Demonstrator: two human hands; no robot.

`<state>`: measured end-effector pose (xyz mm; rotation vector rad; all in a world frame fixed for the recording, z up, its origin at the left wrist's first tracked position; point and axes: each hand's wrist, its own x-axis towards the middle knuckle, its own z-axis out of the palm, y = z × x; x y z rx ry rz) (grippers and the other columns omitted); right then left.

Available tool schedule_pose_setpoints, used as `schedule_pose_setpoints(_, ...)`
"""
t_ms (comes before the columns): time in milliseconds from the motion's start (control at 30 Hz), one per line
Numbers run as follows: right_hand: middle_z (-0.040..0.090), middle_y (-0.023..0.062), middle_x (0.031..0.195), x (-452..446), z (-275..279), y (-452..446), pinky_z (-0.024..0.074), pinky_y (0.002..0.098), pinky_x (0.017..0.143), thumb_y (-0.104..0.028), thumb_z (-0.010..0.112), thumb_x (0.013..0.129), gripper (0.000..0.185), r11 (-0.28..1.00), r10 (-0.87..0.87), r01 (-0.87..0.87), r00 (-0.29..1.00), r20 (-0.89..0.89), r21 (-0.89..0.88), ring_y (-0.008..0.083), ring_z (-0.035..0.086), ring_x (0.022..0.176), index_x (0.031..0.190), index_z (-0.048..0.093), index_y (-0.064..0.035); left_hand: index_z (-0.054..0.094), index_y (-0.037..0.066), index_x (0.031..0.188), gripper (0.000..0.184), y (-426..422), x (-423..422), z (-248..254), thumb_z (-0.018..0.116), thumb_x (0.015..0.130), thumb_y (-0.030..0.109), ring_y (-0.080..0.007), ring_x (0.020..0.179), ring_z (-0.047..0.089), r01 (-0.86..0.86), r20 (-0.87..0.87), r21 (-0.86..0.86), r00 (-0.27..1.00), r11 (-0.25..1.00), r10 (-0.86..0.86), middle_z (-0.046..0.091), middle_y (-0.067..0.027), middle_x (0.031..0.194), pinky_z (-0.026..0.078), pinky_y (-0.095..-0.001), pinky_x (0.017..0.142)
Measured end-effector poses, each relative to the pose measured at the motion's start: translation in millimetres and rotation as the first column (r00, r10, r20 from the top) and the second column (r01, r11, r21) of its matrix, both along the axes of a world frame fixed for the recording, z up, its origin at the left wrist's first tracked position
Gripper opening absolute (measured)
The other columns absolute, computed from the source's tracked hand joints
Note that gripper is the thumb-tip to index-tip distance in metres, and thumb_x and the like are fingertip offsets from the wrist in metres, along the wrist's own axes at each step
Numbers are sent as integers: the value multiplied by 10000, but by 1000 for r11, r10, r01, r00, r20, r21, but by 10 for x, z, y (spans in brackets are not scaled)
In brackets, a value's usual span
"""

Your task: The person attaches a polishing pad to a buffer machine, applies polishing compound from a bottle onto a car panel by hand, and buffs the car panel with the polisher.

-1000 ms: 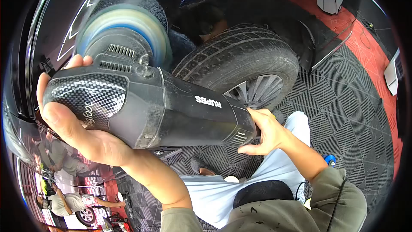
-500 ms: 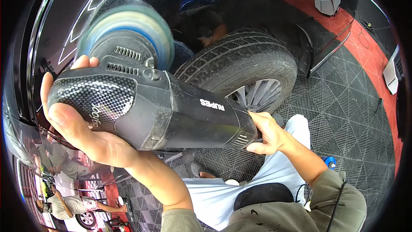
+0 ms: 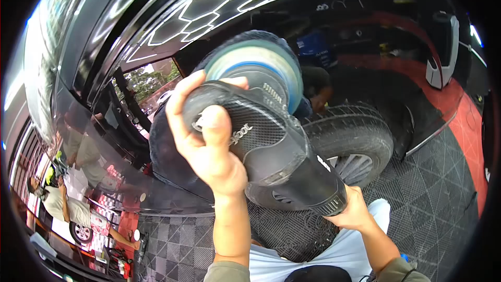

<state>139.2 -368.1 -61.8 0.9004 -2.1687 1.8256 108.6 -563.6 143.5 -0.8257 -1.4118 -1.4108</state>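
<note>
A black electric polisher (image 3: 282, 162) with a carbon-look head cover is in both my hands. Its round pad (image 3: 255, 55), banded in pale yellow, green and blue, faces the glossy black car panel (image 3: 209, 39) and appears to rest against it. My left hand (image 3: 211, 151) wraps the rounded head, with the thumb on top and fingers around the far side. My right hand (image 3: 355, 209) grips the rear end of the body; part of its fingers is hidden behind the tool. Beyond the tool's right side is a car wheel (image 3: 355, 136).
Dark grid tiles (image 3: 433, 193) cover the floor, with a red strip (image 3: 467, 130) at the right. A white-and-black upright object (image 3: 442, 52) stands at the upper right. Another person (image 3: 68, 203) appears at lower left. Hexagonal lights (image 3: 224, 0) reflect in the paintwork.
The polisher's head has moved right in view and the tool has turned to a steeper slant, both hands still on it. The camera view has shifted, showing more of the panel above.
</note>
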Motion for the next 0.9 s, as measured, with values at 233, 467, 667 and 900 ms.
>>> schedule_pose_setpoints(233, 709, 152, 878, 101, 32, -104, 526, 327, 735, -56, 757, 604, 440, 1000, -24, 26, 992, 124, -9, 228, 698, 778, 1008, 616, 46, 518, 23, 1202, 391, 88, 7, 115, 699, 866, 103, -133, 905, 621, 205, 30, -37, 979, 978, -204, 659, -90, 997, 486, -273, 853)
schedule_pose_setpoints(467, 674, 67, 714, 169, 142, -513, 494, 279, 624, -23, 748, 621, 206, 992, -94, 105, 984, 149, -68, 119, 611, 637, 789, 639, 22, 493, 14, 1225, 417, -391, 131, 7, 677, 888, 177, -154, 906, 633, 166, 14, 49, 986, 985, -167, 661, -119, 998, 503, -292, 844)
schedule_pose_setpoints(667, 702, 121, 814, 124, -39, -1002, 519, 316, 687, -47, 751, 614, 364, 1000, -23, 21, 992, 123, 19, 191, 666, 715, 944, 625, 41, 429, 1, 1247, 531, -1092, 326, -217, 617, 918, 372, -244, 912, 635, -28, 22, 94, 999, 995, 27, 667, -190, 955, 502, -368, 862)
schedule_pose_setpoints(900, 718, 171, 911, 145, -127, -1507, 531, 341, 766, -70, 768, 605, 468, 995, 7, -16, 996, 87, 95, 266, 712, 835, 1039, 624, 31, 394, 10, 1248, 573, -1733, 473, -534, 588, 917, 435, -230, 877, 630, -103, 47, 153, 994, 983, 97, 659, -199, 952, 506, -346, 819)
